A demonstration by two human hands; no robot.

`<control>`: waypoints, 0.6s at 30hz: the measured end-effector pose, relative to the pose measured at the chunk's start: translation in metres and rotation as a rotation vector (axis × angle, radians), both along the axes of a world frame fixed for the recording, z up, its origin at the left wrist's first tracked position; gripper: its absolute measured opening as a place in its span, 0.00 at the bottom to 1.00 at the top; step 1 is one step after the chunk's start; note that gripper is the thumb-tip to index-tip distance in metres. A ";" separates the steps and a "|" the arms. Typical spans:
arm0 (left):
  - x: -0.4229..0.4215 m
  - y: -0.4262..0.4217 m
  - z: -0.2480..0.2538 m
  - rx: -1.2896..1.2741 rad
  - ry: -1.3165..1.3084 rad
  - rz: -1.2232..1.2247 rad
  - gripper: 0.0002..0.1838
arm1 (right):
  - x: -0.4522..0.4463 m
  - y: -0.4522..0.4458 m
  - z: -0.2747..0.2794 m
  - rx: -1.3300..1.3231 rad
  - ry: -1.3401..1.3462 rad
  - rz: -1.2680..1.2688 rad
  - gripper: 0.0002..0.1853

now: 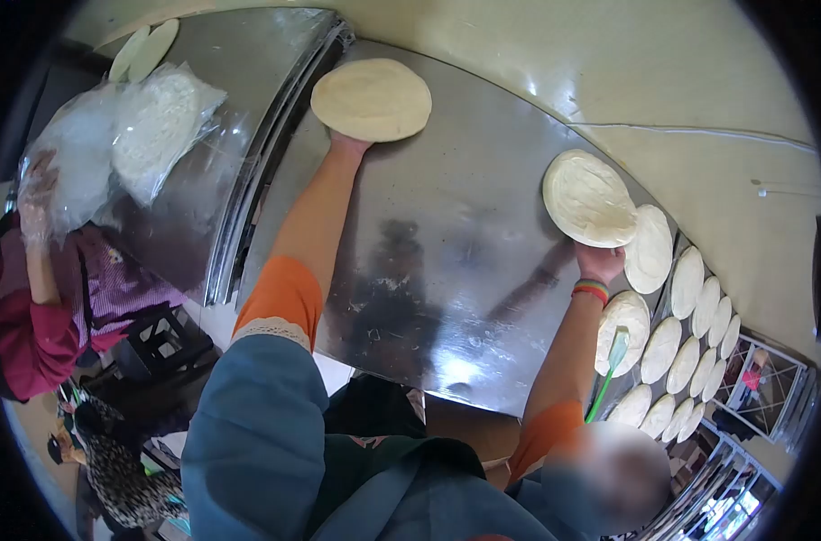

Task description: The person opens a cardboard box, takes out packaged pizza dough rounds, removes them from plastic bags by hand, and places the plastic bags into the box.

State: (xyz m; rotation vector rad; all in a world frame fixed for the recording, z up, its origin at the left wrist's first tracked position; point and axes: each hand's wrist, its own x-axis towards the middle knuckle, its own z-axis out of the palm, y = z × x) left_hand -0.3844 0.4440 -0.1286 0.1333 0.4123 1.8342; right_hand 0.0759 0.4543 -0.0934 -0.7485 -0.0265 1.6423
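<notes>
The fingers of the left hand (349, 142) are mostly hidden beneath the left dough round (371, 99), so whether they are spread or curled cannot be told; the hand meets the round at its near edge. The fingers of the right hand (600, 261) are likewise largely covered by the right dough round (589, 198), and their opening cannot be told either. The left round is a smooth, slightly oval disc close to the far left corner of the metal counter (456, 207), its long axis running roughly along the counter's far edge. The right round, with a wrinkled upper face, is near the far edge toward the counter's right end, and its long axis slants roughly parallel to that edge. Whether either round touches the metal cannot be told. A wide stretch of metal lies between the two rounds and reaches to the counter's near edge. On the right side, room is tighter: the right round's border meets or overlaps a neighbouring round (648, 250) in the view, and further flat rounds (661, 350) lie in rows toward the counter's right end. A green-handled brush (618, 347) lies there too, its pale head over one round and its handle pointing toward the near edge. Beyond the counter's left edge, a co-worker's hand (39, 189) holds clear plastic (81, 162) beside bagged pale rounds (158, 122).
</notes>
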 end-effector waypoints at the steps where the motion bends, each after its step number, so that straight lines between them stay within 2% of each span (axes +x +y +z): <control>1: 0.004 0.012 0.004 0.018 -0.066 0.003 0.29 | -0.004 0.000 -0.004 0.000 -0.006 -0.015 0.30; 3: 0.009 0.031 0.010 0.036 -0.071 0.010 0.29 | -0.018 0.000 -0.012 0.208 -0.151 0.010 0.29; 5: 0.004 0.041 0.015 -0.087 0.077 0.032 0.28 | -0.024 -0.003 -0.022 0.181 -0.162 -0.006 0.30; 6: -0.003 0.044 0.011 -0.096 0.073 0.035 0.28 | -0.023 -0.006 -0.032 0.182 -0.105 -0.019 0.30; 7: -0.014 0.044 0.009 -0.286 0.116 0.013 0.28 | -0.023 -0.008 -0.042 0.183 -0.046 -0.033 0.31; 8: -0.025 0.042 0.010 -0.471 0.164 -0.010 0.28 | -0.033 -0.016 -0.046 0.263 -0.500 -0.026 0.31; 9: -0.034 0.033 0.014 -0.474 0.167 -0.006 0.28 | -0.045 -0.025 -0.034 0.261 -0.496 -0.023 0.31; 11: -0.046 0.004 0.022 -0.463 -0.101 0.024 0.27 | -0.066 -0.043 -0.007 -0.064 -0.298 -0.158 0.31; 12: -0.047 -0.006 0.030 -0.469 -0.100 0.038 0.27 | -0.072 -0.044 -0.006 -0.068 -0.295 -0.145 0.31; 14: -0.050 -0.021 0.050 -0.640 -0.196 -0.022 0.25 | -0.096 -0.068 -0.008 -0.079 -0.246 0.034 0.31; 15: -0.049 -0.031 0.062 -0.646 -0.196 -0.008 0.25 | -0.114 -0.081 -0.007 -0.087 -0.223 0.123 0.30; 17: -0.040 -0.058 0.089 -0.910 0.278 0.115 0.25 | -0.161 -0.116 -0.007 -0.100 -0.175 0.296 0.30; 18: -0.028 -0.085 0.104 -0.778 0.424 0.209 0.26 | -0.189 -0.132 -0.007 -0.109 -0.152 0.380 0.29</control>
